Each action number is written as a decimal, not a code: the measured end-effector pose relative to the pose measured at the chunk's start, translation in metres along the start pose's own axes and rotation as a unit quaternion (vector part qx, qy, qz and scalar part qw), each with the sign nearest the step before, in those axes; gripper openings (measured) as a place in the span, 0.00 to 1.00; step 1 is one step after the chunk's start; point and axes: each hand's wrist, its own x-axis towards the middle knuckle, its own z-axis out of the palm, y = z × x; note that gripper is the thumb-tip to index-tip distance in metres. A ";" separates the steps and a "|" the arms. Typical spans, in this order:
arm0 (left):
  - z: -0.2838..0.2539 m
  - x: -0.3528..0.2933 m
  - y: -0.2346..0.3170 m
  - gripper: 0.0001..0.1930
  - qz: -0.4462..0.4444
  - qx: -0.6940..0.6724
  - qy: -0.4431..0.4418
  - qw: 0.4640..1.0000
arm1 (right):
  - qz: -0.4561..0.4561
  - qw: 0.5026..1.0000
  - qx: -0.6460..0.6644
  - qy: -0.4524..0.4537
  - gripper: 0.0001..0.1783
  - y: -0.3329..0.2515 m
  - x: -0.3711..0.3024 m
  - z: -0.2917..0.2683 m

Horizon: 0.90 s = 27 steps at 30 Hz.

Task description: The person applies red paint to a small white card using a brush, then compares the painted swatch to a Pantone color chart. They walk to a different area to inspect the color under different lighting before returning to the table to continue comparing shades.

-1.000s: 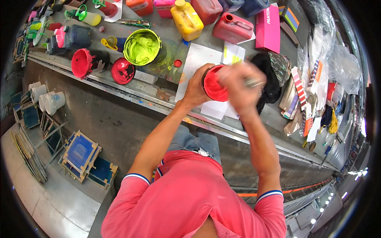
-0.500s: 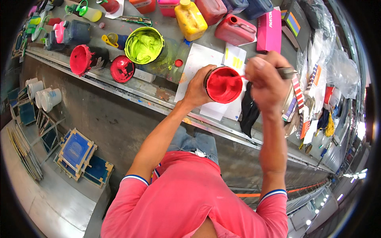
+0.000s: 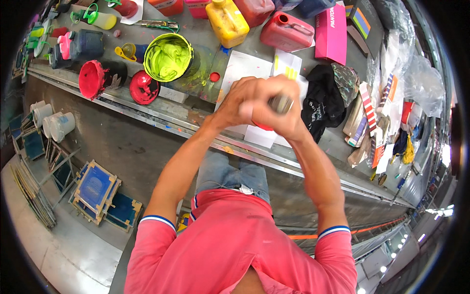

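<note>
My left hand [image 3: 234,102] is wrapped round the side of a tub of red ink [image 3: 262,126], close to the bench's front edge. Directly above the tub, my right hand [image 3: 286,90] is closed round the handle of a stirring tool [image 3: 280,104], whose butt end points up. Both hands cover most of the tub, and the tool's lower end is hidden. Under the tub lie white paper sheets [image 3: 245,66]. To the left stand an open tub of lime-green ink [image 3: 169,56] and a red-smeared tub [image 3: 93,79], with a red-coated lid [image 3: 144,87] between them.
Along the back are a yellow jug [image 3: 227,22], a red jug [image 3: 288,33] and a pink box [image 3: 330,34]. A black cloth [image 3: 320,100] and a clear plastic bag [image 3: 423,90] lie to the right. Framed screens [image 3: 95,186] and white buckets [image 3: 62,126] are at lower left.
My right hand has swung left with the tool, from beside the tub to over it, and now covers the ink. More of the black cloth shows.
</note>
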 end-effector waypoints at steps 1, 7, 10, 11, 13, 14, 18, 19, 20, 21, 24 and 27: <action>-0.007 0.003 0.000 0.38 0.029 0.038 -0.025 0.999 | -0.004 0.991 -0.010 -0.133 0.20 -0.002 -0.004 -0.005; -0.034 0.033 0.032 0.51 0.023 0.088 -0.262 0.961 | 0.131 0.967 0.037 -0.215 0.23 -0.047 -0.011 -0.077; -0.036 0.014 0.026 0.51 -0.003 0.092 -0.139 0.986 | 0.096 0.979 0.119 0.131 0.16 -0.053 -0.016 -0.080; -0.031 0.000 0.025 0.56 -0.022 0.108 -0.106 0.988 | 0.068 0.970 0.160 0.167 0.16 -0.054 -0.016 -0.077; -0.008 -0.025 0.038 0.61 -0.069 0.053 -0.021 0.996 | 0.010 0.940 0.242 0.239 0.15 -0.053 -0.014 -0.067; 0.007 -0.035 0.043 0.63 -0.094 0.027 0.021 0.995 | -0.013 0.935 0.245 0.256 0.15 -0.046 -0.013 -0.057; 0.049 -0.031 0.046 0.45 -0.107 -0.127 0.158 0.973 | 0.001 0.993 -0.086 0.081 0.18 -0.030 -0.020 -0.003; 0.049 -0.026 0.042 0.38 -0.097 -0.116 0.175 0.973 | -0.003 0.996 -0.067 -0.052 0.18 -0.028 -0.024 -0.007; 0.048 -0.023 0.040 0.36 -0.101 -0.126 0.162 0.973 | -0.008 0.982 -0.048 -0.183 0.18 -0.022 -0.028 -0.016; 0.047 -0.022 0.037 0.33 -0.107 -0.132 0.161 0.972 | -0.012 0.946 -0.024 -0.323 0.19 -0.018 -0.029 -0.027; 0.034 -0.013 0.028 0.42 -0.063 -0.068 0.106 0.990 | 0.128 0.927 -0.050 -0.348 0.20 -0.039 -0.017 -0.079; 0.031 -0.010 0.030 0.43 -0.068 -0.091 0.073 0.991 | 0.065 0.997 0.030 0.019 0.17 -0.055 -0.010 -0.083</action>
